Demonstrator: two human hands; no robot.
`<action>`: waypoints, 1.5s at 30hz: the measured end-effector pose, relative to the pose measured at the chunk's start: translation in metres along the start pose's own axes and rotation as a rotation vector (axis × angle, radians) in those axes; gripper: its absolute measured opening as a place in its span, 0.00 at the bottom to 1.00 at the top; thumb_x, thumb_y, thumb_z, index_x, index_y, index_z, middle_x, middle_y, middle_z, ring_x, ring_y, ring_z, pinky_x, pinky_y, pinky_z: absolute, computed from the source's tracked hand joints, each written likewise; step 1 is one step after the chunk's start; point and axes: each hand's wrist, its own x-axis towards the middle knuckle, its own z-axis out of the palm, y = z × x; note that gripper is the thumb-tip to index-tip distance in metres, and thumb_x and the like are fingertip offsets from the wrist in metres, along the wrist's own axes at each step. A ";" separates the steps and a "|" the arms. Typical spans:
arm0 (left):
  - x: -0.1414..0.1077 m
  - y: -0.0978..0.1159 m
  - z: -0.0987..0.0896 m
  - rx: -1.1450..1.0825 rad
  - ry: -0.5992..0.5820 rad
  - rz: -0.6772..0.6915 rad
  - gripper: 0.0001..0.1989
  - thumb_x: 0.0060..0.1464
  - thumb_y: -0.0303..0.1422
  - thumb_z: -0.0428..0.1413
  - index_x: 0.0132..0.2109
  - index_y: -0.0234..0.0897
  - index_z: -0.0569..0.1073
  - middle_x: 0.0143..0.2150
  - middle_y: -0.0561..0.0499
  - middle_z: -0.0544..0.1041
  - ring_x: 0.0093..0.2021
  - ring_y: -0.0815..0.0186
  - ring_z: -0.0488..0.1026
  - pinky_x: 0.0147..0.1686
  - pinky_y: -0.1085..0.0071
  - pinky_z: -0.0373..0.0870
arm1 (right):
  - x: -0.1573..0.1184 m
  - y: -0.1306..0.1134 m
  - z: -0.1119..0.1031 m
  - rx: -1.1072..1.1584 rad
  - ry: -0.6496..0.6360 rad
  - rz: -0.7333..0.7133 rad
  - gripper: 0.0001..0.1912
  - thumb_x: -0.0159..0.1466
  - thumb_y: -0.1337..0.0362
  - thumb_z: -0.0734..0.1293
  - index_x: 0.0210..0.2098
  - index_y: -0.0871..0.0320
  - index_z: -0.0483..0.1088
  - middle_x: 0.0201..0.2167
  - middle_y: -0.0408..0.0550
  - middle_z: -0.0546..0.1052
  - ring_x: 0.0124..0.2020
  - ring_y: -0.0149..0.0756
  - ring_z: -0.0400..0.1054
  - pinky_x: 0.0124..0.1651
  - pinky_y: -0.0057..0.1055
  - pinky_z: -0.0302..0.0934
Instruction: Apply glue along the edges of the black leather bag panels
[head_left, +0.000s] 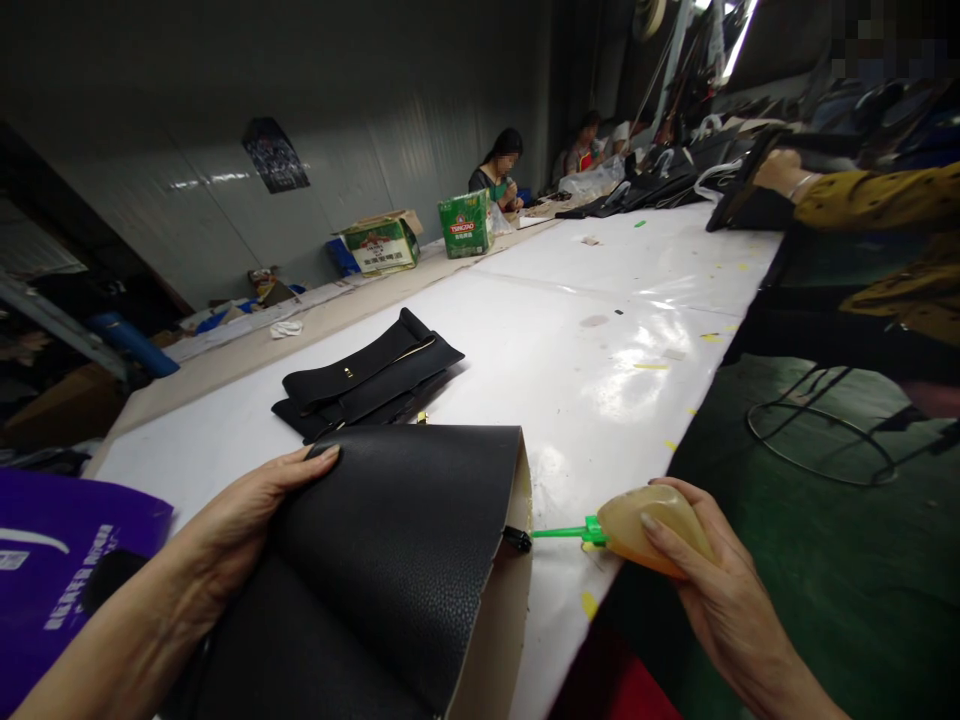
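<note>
My left hand (247, 510) is gripping the big black leather piece (397, 540) by its upper left edge, thumb on top, and that piece sits near me at the close end of the white table (517, 370), its pale lined edge facing right. Over on the right, my right hand (720, 590) has its fingers closed around a squeeze bottle (652, 525) of amber stuff, the green nozzle (562, 533) pointing left, its tip right by the black end piece (517, 539) at the leather's edge. Just beyond lies a stack of black leather parts (367, 375) with small gold fittings. A purple bag (82, 560) is at my left, two green cartons (465, 225) stand farther back, and a yellow-brown sleeve (877, 200) reaches in from the right.
</note>
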 end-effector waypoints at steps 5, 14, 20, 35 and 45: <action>-0.003 0.004 0.001 -0.036 -0.001 -0.006 0.17 0.49 0.26 0.61 0.48 0.32 0.74 0.39 0.41 0.82 0.34 0.54 0.81 0.37 0.60 0.79 | -0.002 -0.008 0.005 0.145 -0.028 0.124 0.27 0.50 0.51 0.75 0.45 0.51 0.68 0.40 0.46 0.72 0.38 0.41 0.67 0.32 0.26 0.67; -0.005 0.004 -0.008 -0.041 -0.005 0.027 0.17 0.50 0.26 0.61 0.49 0.31 0.74 0.39 0.40 0.83 0.35 0.55 0.81 0.36 0.63 0.79 | -0.003 0.005 0.003 -0.048 -0.046 -0.040 0.27 0.53 0.50 0.74 0.48 0.49 0.65 0.38 0.42 0.71 0.36 0.35 0.65 0.36 0.22 0.64; -0.006 0.000 -0.006 -0.059 0.005 0.026 0.16 0.49 0.27 0.62 0.47 0.31 0.75 0.38 0.41 0.83 0.33 0.55 0.81 0.34 0.63 0.79 | 0.005 0.015 0.006 -0.143 -0.078 -0.148 0.26 0.55 0.52 0.72 0.50 0.51 0.65 0.40 0.45 0.71 0.39 0.41 0.66 0.39 0.29 0.64; -0.005 0.000 -0.006 -0.050 -0.001 0.026 0.16 0.50 0.26 0.61 0.48 0.31 0.75 0.39 0.41 0.83 0.34 0.55 0.81 0.36 0.63 0.79 | 0.005 0.022 -0.005 -0.273 -0.160 -0.157 0.25 0.59 0.51 0.70 0.52 0.49 0.63 0.41 0.43 0.71 0.40 0.39 0.66 0.42 0.29 0.61; -0.001 -0.002 -0.008 -0.064 -0.004 0.012 0.18 0.48 0.27 0.62 0.49 0.31 0.75 0.38 0.41 0.83 0.34 0.55 0.81 0.36 0.62 0.78 | 0.010 0.013 -0.002 -0.330 -0.173 -0.179 0.25 0.59 0.48 0.69 0.51 0.49 0.62 0.41 0.43 0.71 0.40 0.39 0.66 0.43 0.28 0.61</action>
